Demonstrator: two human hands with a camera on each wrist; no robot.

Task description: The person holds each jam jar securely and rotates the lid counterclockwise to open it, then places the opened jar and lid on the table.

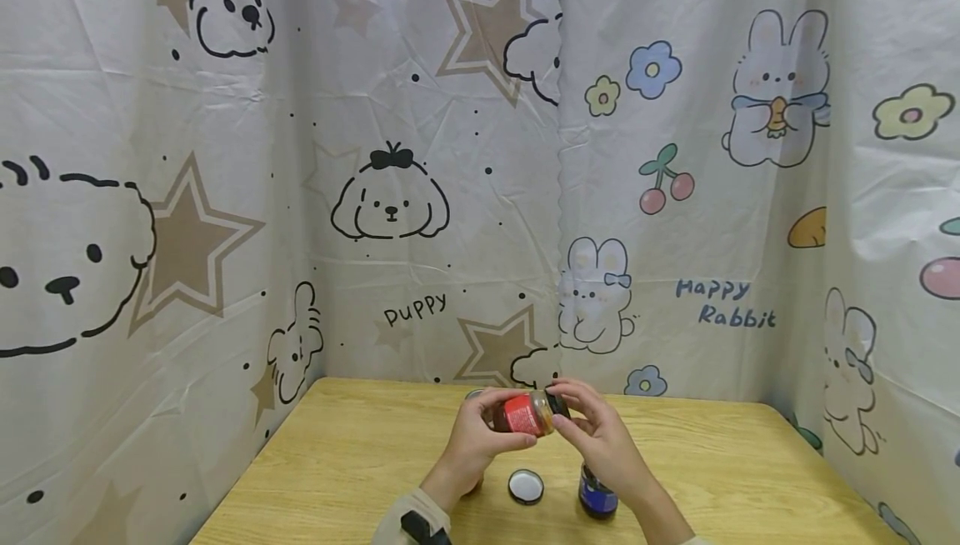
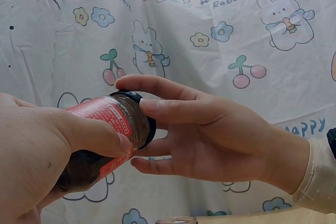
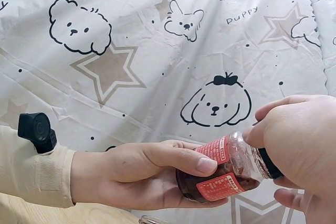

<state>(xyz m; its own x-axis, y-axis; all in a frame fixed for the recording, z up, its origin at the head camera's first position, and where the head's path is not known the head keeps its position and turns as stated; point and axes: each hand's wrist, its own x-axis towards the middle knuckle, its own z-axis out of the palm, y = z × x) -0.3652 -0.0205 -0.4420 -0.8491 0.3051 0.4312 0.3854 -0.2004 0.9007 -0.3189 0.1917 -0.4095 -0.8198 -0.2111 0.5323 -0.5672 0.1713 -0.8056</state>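
My left hand (image 1: 471, 438) holds a glass jar (image 1: 521, 415) with a red label, tilted on its side above the table. Dark contents show through the glass in the right wrist view, where the left thumb presses the label (image 3: 218, 186). At the mouth end, the fingers and thumb of my right hand (image 1: 603, 432) grip the black lid (image 2: 144, 121), which sits on the jar. Below the hands, a loose lid (image 1: 526, 487) lies with its pale inside up. Beside it a jar with a blue label (image 1: 597, 495) stands partly under my right wrist.
Another jar (image 1: 475, 487) is mostly hidden by my left wrist, and a round rim (image 1: 474, 393) peeks out behind the left hand. The wooden table (image 1: 337, 462) is enclosed by printed curtains (image 1: 420, 270) at the back and sides.
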